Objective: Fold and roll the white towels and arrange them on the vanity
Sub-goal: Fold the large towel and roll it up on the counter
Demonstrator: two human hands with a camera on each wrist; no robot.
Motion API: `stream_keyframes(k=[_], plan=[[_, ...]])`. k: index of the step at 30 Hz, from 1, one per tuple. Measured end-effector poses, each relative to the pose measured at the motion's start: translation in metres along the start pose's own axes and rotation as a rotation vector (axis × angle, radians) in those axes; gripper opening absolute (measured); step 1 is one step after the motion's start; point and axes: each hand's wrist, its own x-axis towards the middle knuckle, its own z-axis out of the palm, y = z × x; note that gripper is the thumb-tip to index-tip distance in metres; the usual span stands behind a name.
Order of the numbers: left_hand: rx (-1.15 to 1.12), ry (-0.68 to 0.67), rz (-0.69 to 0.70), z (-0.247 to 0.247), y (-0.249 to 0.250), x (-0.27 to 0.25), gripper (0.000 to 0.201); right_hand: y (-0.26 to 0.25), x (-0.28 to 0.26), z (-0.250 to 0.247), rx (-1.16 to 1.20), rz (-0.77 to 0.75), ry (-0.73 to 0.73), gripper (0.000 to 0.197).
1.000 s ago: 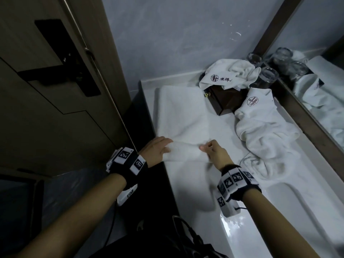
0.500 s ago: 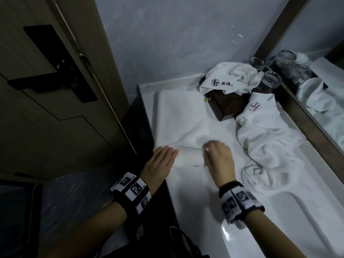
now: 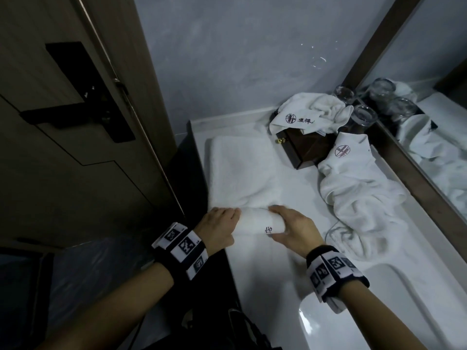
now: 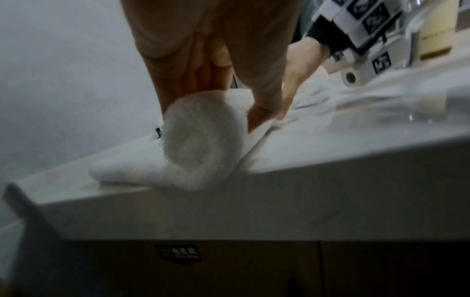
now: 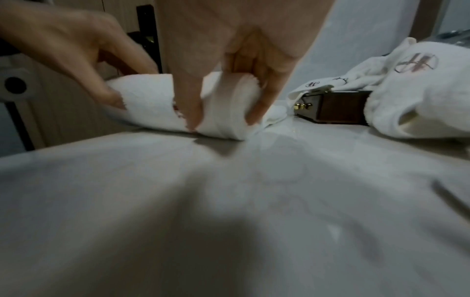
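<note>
A white towel [image 3: 242, 170] lies folded flat along the left side of the vanity top [image 3: 298, 190]. Its near end is wound into a thick roll [image 3: 255, 224], whose spiral end shows in the left wrist view [image 4: 201, 140]. My left hand [image 3: 219, 223] grips the roll's left end, thumb and fingers curled round it [image 4: 257, 112]. My right hand [image 3: 290, 227] grips the right end, with the thumb in front and the fingers behind [image 5: 223, 112]. A crumpled white towel with a logo [image 3: 361, 198] lies to the right, and another one [image 3: 308, 114] drapes over a brown box.
The brown wooden box [image 3: 303, 150] stands at the back, with drinking glasses [image 3: 364, 117] behind it by the mirror [image 3: 434, 127]. A sink basin [image 3: 379, 311] opens at the near right. A dark door [image 3: 63, 122] stands close on the left, past the counter's edge.
Both hands went from pinching the towel's near edge to wrapping round it. The near end has been rolled away from me into a thicker roll.
</note>
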Motion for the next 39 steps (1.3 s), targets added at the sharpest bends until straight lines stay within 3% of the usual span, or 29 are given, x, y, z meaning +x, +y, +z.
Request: stream_keyframes(k=[3,6,10,12,14,17,21,23,25,26,28,30,31,32,33,36,39], plan=[[-0.308,-0.019,0.001,0.003,-0.006,-0.018,0.064,0.009,-0.015,-0.001,0.311,0.145,-0.047,0.057],[-0.475,0.009,-0.021,0.006,-0.014,-0.026,0.051,0.01,-0.022,0.005,0.593,0.259,0.002,0.043],[-0.651,0.068,-0.057,0.002,-0.026,-0.016,0.046,0.004,-0.014,0.01,0.682,0.377,0.077,0.025],[-0.533,0.184,-0.08,-0.003,-0.029,-0.008,0.047,0.003,-0.006,0.01,0.672,0.441,0.084,0.027],[-0.415,0.322,-0.022,-0.008,-0.026,-0.001,0.043,0.002,0.003,0.01,0.674,0.524,0.099,0.042],[-0.31,0.506,0.037,-0.017,-0.014,0.001,0.037,-0.003,0.018,0.003,0.603,0.588,0.087,0.047],[0.122,0.628,0.059,-0.003,-0.001,-0.001,0.03,-0.014,0.028,0.0,0.445,0.618,0.202,0.057],[0.217,0.557,0.043,0.005,0.003,-0.001,0.039,-0.024,0.024,0.002,0.168,0.479,0.362,0.054],[0.347,0.494,0.02,0.008,0.003,0.0,0.04,-0.033,0.018,0.004,-0.035,0.184,0.55,0.038],[0.384,0.489,0.013,0.008,0.001,0.003,0.04,-0.037,0.016,0.003,-0.067,0.038,0.578,0.03],[0.405,0.464,-0.017,0.002,-0.001,0.01,0.039,-0.037,0.01,0.006,-0.11,-0.151,0.468,0.032],[0.42,0.448,-0.009,-0.009,0.001,0.017,0.035,-0.032,0.005,0.009,-0.13,-0.158,0.309,0.054],[0.419,0.376,-0.009,-0.017,0.001,0.018,0.028,-0.029,0.005,0.009,-0.117,-0.133,0.267,0.062],[0.417,0.303,-0.021,-0.022,-0.001,0.019,0.034,-0.026,0.005,0.008,-0.095,-0.114,0.25,0.064],[0.377,0.195,-0.036,-0.023,-0.005,0.021,0.052,-0.024,0.006,0.005,-0.07,-0.111,0.247,0.064],[0.048,-0.009,-0.021,-0.028,-0.017,0.022,0.075,-0.018,0.012,-0.01,0.021,-0.08,0.176,0.061],[-0.314,-0.031,-0.042,-0.028,-0.03,0.01,0.076,-0.008,0.011,-0.023,0.226,0.075,-0.047,0.056]])
